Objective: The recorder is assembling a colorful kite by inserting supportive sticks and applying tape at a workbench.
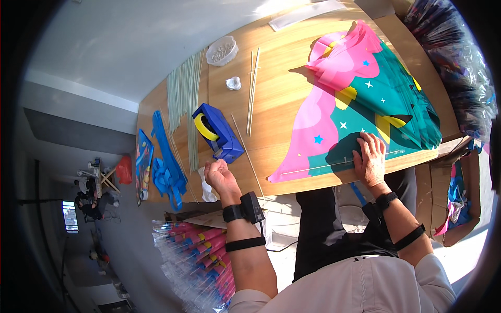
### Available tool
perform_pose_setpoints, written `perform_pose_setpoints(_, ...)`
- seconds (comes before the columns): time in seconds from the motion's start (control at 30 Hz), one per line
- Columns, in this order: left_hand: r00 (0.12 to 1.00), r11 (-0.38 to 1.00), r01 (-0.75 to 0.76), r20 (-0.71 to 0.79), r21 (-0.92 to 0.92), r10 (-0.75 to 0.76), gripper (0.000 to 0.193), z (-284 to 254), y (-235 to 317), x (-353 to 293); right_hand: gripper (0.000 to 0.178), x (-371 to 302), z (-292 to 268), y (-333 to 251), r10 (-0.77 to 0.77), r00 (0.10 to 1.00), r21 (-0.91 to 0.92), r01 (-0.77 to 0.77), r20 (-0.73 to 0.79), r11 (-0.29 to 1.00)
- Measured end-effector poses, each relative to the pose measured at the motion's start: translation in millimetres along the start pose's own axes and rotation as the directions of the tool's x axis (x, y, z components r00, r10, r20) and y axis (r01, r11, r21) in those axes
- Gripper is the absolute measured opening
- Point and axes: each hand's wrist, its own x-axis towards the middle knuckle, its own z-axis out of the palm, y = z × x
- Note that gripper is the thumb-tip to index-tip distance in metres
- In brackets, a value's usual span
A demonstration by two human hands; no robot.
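Observation:
My left hand [221, 178] is at the front end of a blue tape dispenser [225, 136], its fingers curled together. Whatever they pinch, if anything, is too small to make out. A yellow roll [205, 127] sits in the dispenser. Flat on the table, my right hand [371, 160] presses with outstretched fingers on the near edge of a pink and green printed sheet [313, 125]. Along that edge runs a thin pale rod [302, 171]. The sheet belongs to a fanned stack of the same print [407, 99]. Between dispenser and sheet lies a thin stick [247, 151].
Farther back on the wooden table [282, 73] are more sticks [253, 99], a bowl of small parts [222, 51] and a crumpled white piece [233, 83]. Pale green rods [183, 88] and blue ribbon [169, 177] lie left. Wrapped packages [201, 250] stand below; plastic-wrapped goods [454, 57] are right.

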Motion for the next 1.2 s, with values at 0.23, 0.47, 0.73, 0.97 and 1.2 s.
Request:
perform_pose_setpoints(0.23,0.985,0.988,0.145,-0.105,0.048,-0.139,0.02,2.3,-9.0,-7.5,0.04,0.2,-0.6,0.2,-0.006,1.0,0.01,0.006,-0.016,1.0)
perform_pose_setpoints(0.47,0.886,0.924,0.365,-0.347,0.114,-0.307,0.017,15.1,-15.2,-37.1,0.041,-2.5,3.4,0.3,-0.006,1.0,0.016,0.006,-0.015,1.0)
perform_pose_setpoints(0.73,0.992,0.931,0.118,0.008,0.345,-0.129,0.037,50.1,-22.9,-112.2,0.046,-4.5,-2.3,12.5,-0.027,0.997,0.218,0.041,-0.068,0.975)
perform_pose_setpoints(0.97,0.939,0.901,0.167,0.214,0.401,-0.269,0.027,59.7,-63.4,-176.3,0.048,-36.8,-24.6,20.5,-0.212,0.968,0.165,0.19,0.131,0.968)
perform_pose_setpoints(1.2,0.806,0.83,0.249,0.368,0.499,-0.463,0.026,86.0,-98.9,-218.0,0.063,-53.4,-39.1,14.3,-0.201,0.929,0.114,0.173,0.312,0.978)
